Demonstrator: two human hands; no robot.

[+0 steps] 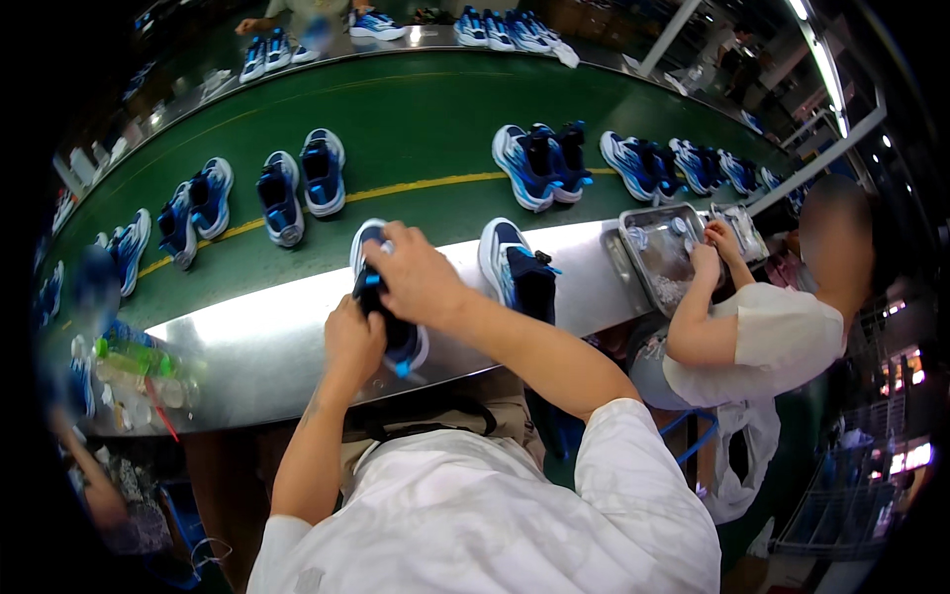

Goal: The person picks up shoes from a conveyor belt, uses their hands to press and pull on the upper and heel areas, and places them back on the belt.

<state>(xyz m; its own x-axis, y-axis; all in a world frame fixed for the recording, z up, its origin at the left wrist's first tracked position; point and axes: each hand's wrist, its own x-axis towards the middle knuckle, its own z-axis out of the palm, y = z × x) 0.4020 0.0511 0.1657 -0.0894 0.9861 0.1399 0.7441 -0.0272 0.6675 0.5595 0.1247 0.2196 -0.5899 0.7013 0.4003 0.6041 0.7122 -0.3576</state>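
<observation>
A blue, white and black sports shoe (401,342) lies on the shiny metal ledge (247,332) in front of me. My left hand (353,344) grips its near side at the heel end. My right hand (416,277) is closed over its top near the tongue. A second shoe of the same kind (515,269) stands just to the right on the ledge, untouched.
Behind the ledge runs a green conveyor belt (416,119) carrying several pairs of blue shoes. To my right a seated co-worker (782,337) has both hands in a metal tray (658,262). Bottles and small items (139,371) crowd the ledge's left end.
</observation>
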